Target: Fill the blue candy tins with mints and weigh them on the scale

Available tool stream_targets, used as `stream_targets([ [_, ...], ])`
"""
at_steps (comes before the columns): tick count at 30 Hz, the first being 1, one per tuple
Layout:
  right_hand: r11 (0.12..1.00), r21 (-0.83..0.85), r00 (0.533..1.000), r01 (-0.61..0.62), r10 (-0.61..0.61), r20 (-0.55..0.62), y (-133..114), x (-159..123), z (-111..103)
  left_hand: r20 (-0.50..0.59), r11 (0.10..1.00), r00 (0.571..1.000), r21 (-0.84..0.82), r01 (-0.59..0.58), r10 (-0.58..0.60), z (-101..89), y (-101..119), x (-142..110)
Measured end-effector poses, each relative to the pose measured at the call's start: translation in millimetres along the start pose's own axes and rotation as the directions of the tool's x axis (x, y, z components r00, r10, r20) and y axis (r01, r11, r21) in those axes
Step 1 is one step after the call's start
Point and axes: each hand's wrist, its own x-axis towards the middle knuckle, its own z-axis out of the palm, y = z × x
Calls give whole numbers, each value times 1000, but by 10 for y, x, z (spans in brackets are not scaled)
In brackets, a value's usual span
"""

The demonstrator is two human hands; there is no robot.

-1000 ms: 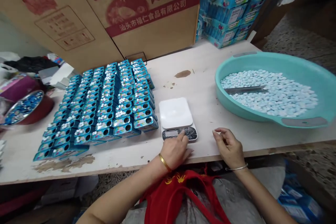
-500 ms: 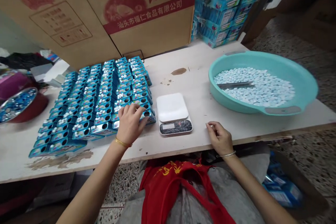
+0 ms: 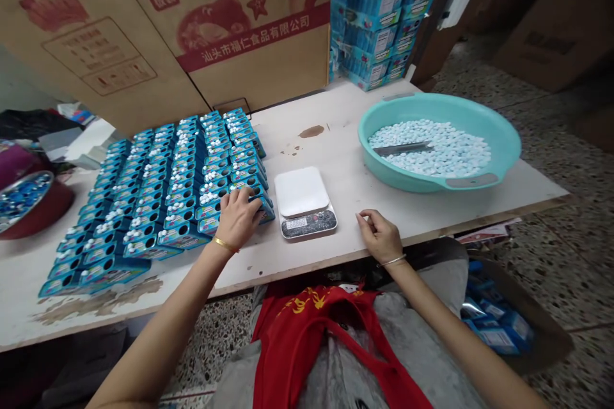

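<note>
My left hand (image 3: 238,216) is over the front right corner of the rows of small blue boxes (image 3: 185,201). Its fingers and thumb are curled round the top of a blue box (image 3: 267,212), which they partly hide. Many boxes have a round dark hole in the top and small white candies lying beside it. To the right of that hand lies a white kitchen scale (image 3: 303,192) with an empty plate and a small lit display. My right hand (image 3: 380,234) rests near the table's front edge, its fingers curled and thumb tip pressed to them; anything inside is hidden.
A turquoise basin (image 3: 506,137) of pale candies holds a metal scoop (image 3: 403,148). Behind stand a large printed carton (image 3: 268,70) and stacked blue packs (image 3: 369,25). A red bowl (image 3: 57,201) with blue wrapped pieces is at far left. Below right, an open box holds blue packets (image 3: 499,326).
The view has swung right, so the table and its things appear further left. Digits now show on the scale's display. Both hands keep much the same pose.
</note>
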Motion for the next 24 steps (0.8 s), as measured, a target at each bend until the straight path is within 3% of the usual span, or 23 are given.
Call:
stream_targets([
  [9, 999, -29, 1000, -19, 19, -12, -13, 73, 1, -23, 998, 999, 49, -29, 30, 48, -43, 56],
  [15, 999, 37, 1000, -10, 11, -25, -12, 8, -15, 48, 1000, 999, -16, -23, 24, -13, -36, 33],
  [21, 992, 115, 998, -59, 60, 0, -70, 23, -50, 35, 996, 999, -88, -2, 5, 41, -56, 34],
  [23, 959, 233, 986, -159, 143, 84, -115, -59, -117, 36, 995, 999, -104, 6, -2, 54, -59, 32],
  [24, 923, 304, 965, -235, 185, 183, -126, -132, -160, 38, 994, 999, -110, 10, -6, 54, -58, 30],
])
